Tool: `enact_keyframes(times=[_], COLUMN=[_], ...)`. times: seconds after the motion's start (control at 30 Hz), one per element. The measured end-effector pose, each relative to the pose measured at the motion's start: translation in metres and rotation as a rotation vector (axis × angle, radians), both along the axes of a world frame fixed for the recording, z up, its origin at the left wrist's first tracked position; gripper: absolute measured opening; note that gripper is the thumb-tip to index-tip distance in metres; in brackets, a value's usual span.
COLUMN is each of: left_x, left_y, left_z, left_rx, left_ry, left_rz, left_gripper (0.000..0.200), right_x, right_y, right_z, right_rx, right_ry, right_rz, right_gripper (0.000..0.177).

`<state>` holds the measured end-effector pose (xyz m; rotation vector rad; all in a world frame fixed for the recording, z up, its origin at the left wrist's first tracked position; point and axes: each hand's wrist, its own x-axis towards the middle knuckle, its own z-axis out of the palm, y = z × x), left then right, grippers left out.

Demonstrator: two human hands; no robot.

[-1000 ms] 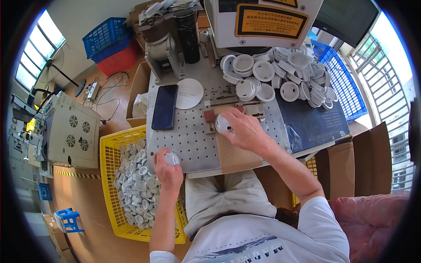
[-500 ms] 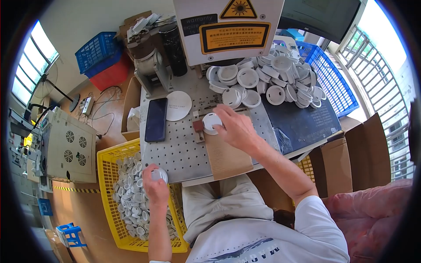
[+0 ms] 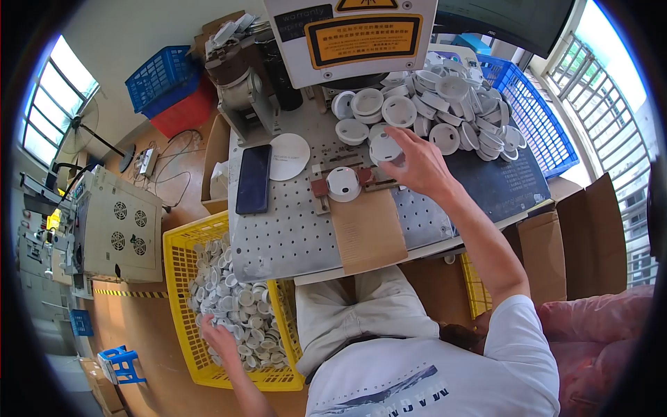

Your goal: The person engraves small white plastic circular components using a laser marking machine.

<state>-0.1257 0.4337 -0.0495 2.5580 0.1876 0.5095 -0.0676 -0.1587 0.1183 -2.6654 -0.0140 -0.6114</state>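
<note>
A white plastic cup lid (image 3: 384,149) is pinched between the thumb and fingers of my right hand (image 3: 422,163), at the front edge of the lid pile (image 3: 451,104). Just left of and below that hand, another white lid (image 3: 343,185) lies flat in the fixture (image 3: 320,187), between its reddish-brown blocks. My left hand (image 3: 219,339) is over the left part of the yellow basket (image 3: 174,299), which holds many small white lids (image 3: 240,299). Its fingers look apart, and no lid shows in them.
A phone (image 3: 254,179) and a round white disc (image 3: 289,157) lie on the perforated metal plate (image 3: 278,243). Cardboard (image 3: 368,233) extends toward me from the fixture. A machine head with warning labels (image 3: 361,42) hangs above. A blue crate (image 3: 542,132) stands behind the pile.
My right hand has left the lid in the fixture and moved right to the pile, where it grips another lid. My left hand has dropped into the basket, without the lid it held.
</note>
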Motion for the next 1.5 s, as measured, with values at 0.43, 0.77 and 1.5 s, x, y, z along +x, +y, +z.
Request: enact_keyframes(times=[0.43,0.77,1.5], left_x=[-0.045,-0.073,0.134], left_y=[-0.199,-0.202,-0.375], left_z=[0.025,0.009,0.116], left_rx=[-0.13,-0.15,0.372], left_ry=[0.309,0.407,-0.328], left_rz=[-0.713,-0.808,-0.999], left_gripper=[0.037,0.031,0.016], right_x=[-0.098,-0.102,-0.112], right_y=[-0.021,-0.024,-0.024], right_z=[-0.012,-0.011,-0.005], right_rx=[-0.075,-0.077,0.167], right_ry=[0.092,0.319,0.284], right_rz=[-0.024,0.055,0.019], right_gripper=[0.069,0.064,0.064])
